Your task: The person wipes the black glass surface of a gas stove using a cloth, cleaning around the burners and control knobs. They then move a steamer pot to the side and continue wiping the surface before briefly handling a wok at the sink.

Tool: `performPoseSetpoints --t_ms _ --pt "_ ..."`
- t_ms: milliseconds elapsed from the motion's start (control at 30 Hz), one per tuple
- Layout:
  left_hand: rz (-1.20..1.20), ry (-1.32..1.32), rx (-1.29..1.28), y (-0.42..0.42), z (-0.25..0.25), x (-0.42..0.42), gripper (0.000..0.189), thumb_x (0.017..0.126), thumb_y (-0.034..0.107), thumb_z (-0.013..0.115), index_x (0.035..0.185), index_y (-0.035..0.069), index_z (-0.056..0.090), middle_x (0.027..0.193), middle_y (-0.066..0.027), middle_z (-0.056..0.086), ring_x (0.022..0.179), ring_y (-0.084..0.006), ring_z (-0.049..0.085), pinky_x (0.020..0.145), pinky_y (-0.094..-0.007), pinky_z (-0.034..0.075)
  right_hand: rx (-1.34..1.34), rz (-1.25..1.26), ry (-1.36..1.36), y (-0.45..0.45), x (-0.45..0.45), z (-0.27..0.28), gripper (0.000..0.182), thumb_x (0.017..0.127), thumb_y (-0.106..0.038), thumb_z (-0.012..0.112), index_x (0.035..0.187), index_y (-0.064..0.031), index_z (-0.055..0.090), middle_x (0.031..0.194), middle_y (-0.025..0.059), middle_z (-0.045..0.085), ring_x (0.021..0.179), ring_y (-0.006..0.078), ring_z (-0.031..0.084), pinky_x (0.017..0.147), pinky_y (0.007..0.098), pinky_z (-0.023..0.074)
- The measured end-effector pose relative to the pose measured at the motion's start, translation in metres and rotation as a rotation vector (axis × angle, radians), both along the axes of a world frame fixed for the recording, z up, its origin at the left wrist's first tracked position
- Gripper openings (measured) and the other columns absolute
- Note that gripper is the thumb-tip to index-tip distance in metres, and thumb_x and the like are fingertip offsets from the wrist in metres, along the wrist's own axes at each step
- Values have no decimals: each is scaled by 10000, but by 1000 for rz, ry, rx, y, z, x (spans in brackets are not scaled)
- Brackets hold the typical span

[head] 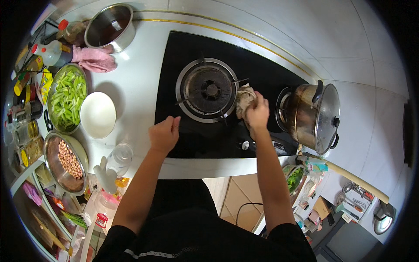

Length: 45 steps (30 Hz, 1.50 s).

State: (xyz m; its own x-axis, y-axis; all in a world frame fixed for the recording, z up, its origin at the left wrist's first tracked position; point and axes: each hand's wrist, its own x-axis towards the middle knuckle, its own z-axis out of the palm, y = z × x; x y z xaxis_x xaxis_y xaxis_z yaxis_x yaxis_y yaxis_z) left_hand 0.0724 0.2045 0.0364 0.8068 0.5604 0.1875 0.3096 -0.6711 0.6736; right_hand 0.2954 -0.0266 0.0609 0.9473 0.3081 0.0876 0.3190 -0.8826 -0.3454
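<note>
My right hand [257, 111] grips a crumpled, stained beige cloth [245, 100] against the black glass gas cooktop [193, 140]. The cloth lies at the right edge of the left burner [211, 90], whose metal ring and pan supports are bare. Over the cooktop's front left corner, my left hand [164, 133] is curled into a loose fist with nothing visible in it. A silver control knob [244, 145] sits near the front edge, just left of my right forearm. To the right of the cloth, a large steel pot [302, 114] with a glass lid [329, 118] stands on the other burner.
Left on the white counter [140, 91] are a white bowl [98, 114], a dish of chopped green vegetable [67, 100], a steel bowl of peanuts [70, 160], a pink cloth [95, 60], a steel pot [111, 29] and a spray bottle [114, 163]. Bottles and jars line the far left.
</note>
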Motion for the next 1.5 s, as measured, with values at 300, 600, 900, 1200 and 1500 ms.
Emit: performPoseSetpoints --t_ms 300,600,900,1200,1500 --pt "-187 80 198 2 -9 7 302 825 234 654 605 105 494 534 -61 522 467 -268 521 444 -369 403 47 53 128 9 -69 -13 255 779 -218 694 918 -24 604 832 200 618 754 405 613 647 460 496" --pt "-184 129 271 -2 -16 10 247 843 198 609 641 99 508 568 -73 524 509 -278 531 466 -391 399 211 -50 -99 43 14 -20 149 777 -116 668 893 -23 669 796 174 589 734 381 588 629 429 474" --pt "-196 168 300 -5 -13 14 256 852 192 595 636 82 512 581 -88 543 514 -287 542 473 -394 405 169 -91 87 42 38 -11 139 710 -109 682 840 -61 684 866 174 624 818 373 627 690 438 514" --pt "-185 151 324 -2 -17 8 156 842 170 602 767 36 629 644 -101 615 544 -289 577 500 -375 438 168 -50 242 19 11 -11 128 718 -110 685 835 -58 685 866 140 636 826 341 631 707 418 508" --pt "-176 196 288 -4 -11 9 172 822 161 607 684 73 554 587 -85 545 516 -280 538 476 -380 404 269 1 266 7 -6 -12 113 707 -125 697 775 -40 665 767 147 585 760 355 607 650 407 484"
